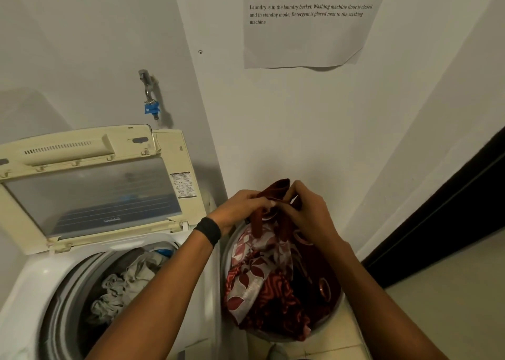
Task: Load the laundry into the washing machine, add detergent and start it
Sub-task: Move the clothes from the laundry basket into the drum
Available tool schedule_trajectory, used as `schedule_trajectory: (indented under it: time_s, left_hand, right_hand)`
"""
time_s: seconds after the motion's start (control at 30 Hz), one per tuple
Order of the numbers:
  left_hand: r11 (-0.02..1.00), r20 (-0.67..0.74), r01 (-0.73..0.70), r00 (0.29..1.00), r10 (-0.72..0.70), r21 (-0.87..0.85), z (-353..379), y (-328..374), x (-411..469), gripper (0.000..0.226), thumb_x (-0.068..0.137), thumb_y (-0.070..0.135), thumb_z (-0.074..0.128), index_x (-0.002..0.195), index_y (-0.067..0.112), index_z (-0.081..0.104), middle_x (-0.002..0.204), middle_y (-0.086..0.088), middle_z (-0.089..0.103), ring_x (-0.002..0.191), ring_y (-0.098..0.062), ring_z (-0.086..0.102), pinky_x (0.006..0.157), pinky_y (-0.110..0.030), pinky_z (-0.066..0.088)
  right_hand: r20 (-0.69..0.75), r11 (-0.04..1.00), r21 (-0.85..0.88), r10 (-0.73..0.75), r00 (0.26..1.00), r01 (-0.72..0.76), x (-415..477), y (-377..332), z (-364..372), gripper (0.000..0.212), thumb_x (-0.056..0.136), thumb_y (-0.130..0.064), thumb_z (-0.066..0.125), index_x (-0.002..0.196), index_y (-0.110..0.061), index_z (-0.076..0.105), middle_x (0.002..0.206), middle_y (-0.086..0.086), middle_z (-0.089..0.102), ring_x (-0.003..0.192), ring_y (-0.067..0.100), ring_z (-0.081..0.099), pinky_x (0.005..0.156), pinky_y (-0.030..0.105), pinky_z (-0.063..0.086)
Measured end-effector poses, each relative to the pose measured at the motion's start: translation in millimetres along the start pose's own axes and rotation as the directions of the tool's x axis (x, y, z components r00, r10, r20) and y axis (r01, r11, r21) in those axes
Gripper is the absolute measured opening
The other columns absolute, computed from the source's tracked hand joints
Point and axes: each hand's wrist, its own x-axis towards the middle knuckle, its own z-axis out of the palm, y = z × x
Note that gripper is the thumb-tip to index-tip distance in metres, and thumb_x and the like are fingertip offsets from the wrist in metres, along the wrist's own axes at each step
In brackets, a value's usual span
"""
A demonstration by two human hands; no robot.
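Left forearm (153,299), banded by a black wristband (209,230), and right forearm (382,305) rise from 6 o'clock and meet over the laundry basket (225,253), which sits just past centre toward 5 o'clock. A red leaf-patterned curtain (259,283) with metal eyelets fills the basket. Its top edge is bunched and lifted clear, with the left hand (240,209) and right hand (306,212) both pinching that gathered fold, fingers curled tight on the cloth.

At 7 o'clock the top-loading washing machine (32,283) stands touching the basket's side, with pale crumpled garments (123,286) already lying in its drum. The lid (90,187) is propped open at 9 o'clock. Farther off, a wall tap (149,94) is at 11 o'clock and a printed notice (306,31) at 1 o'clock.

Loading looks to be the step in hand, partly done. The next move probably calls for hauling the long curtain fully out and swinging it toward 8 o'clock into the drum without its tail snagging. No detergent shows.
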Motion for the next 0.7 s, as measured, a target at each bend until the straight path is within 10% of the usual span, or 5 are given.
schedule_trajectory:
  time_s: [0.23, 0.4, 0.7]
  left_hand:
    - [0.995, -0.234, 0.008, 0.972, -0.03, -0.096, -3, -4, 4, 0.03, 0.101, 0.028, 0.061, 0.103, 0.001, 0.073, 0.085, -0.006, 0.073, 0.077, -0.014, 0.068, 0.066, -0.017, 0.052]
    - [0.997, -0.358, -0.027, 0.934, -0.002, -0.077, 8, -5, 8, 0.038, 0.103, 0.031, 0.061, 0.106, -0.006, 0.07, 0.095, -0.024, 0.073, 0.083, -0.025, 0.067, 0.073, -0.029, 0.052]
    - [0.944, -0.502, -0.192, 0.864, 0.033, -0.269, 22, 45, 20, 0.032, 0.103, 0.038, 0.06, 0.105, 0.009, 0.072, 0.106, -0.013, 0.077, 0.101, -0.028, 0.073, 0.091, -0.042, 0.061]
  right_hand:
    - [0.282, 0.986, -0.094, 0.159, 0.946, -0.138, -31, 48, -1, 0.032, 0.093, -0.047, 0.069, 0.122, -0.036, 0.061, 0.109, -0.019, 0.069, 0.094, -0.002, 0.068, 0.085, 0.037, 0.059]
    - [0.205, 0.953, -0.17, 0.283, 0.937, -0.25, -31, 44, -23, 0.022, 0.087, -0.039, 0.081, 0.102, -0.036, 0.066, 0.09, -0.012, 0.071, 0.075, 0.001, 0.068, 0.067, 0.031, 0.057]
    - [-0.444, 0.998, -0.064, -0.051, 0.895, 0.025, 57, -54, -88, 0.027, 0.083, -0.029, 0.084, 0.074, -0.024, 0.058, 0.068, -0.016, 0.065, 0.067, 0.003, 0.064, 0.059, 0.009, 0.044]
